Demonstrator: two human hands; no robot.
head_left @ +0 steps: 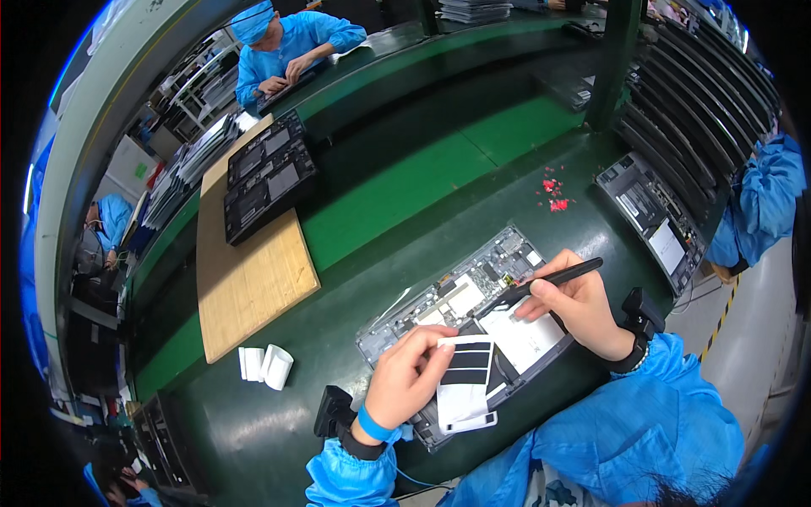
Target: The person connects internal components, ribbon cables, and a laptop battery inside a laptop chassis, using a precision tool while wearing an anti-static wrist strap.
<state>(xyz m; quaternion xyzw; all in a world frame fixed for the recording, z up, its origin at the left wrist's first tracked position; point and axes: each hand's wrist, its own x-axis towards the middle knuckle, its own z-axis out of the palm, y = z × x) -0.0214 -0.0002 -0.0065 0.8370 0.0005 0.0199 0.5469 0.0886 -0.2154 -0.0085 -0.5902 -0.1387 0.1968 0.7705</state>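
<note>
Head view: the left hand [411,378] pinches, between thumb and fingers, the upper edge of a white paper sheet with black rectangular strips [465,380], which hangs over the near left part of an opened grey-and-black laptop chassis [483,275]. The right hand [576,304], above the right part of the chassis, has its thumb and fingers closed around a slim black tool [568,272], probably tweezers, with the working end pointing down and left over the chassis; whether the tips touch anything, I cannot tell. Beneath the right hand, inside the chassis, lies a pale rectangular panel [530,345].

The step in hand looks like handling the strips with the tool, possibly to place them in the chassis. The next move seems to call for holding the sheet steady while the tips take one strip by its edge, clear of the exposed parts.

Outward from the chassis, curled white pieces [277,367] lie to its left on the dark green table [325,334]. Small red scraps [556,204] lie beyond its right end, and another opened dark chassis [655,221] rests farther right.
</note>
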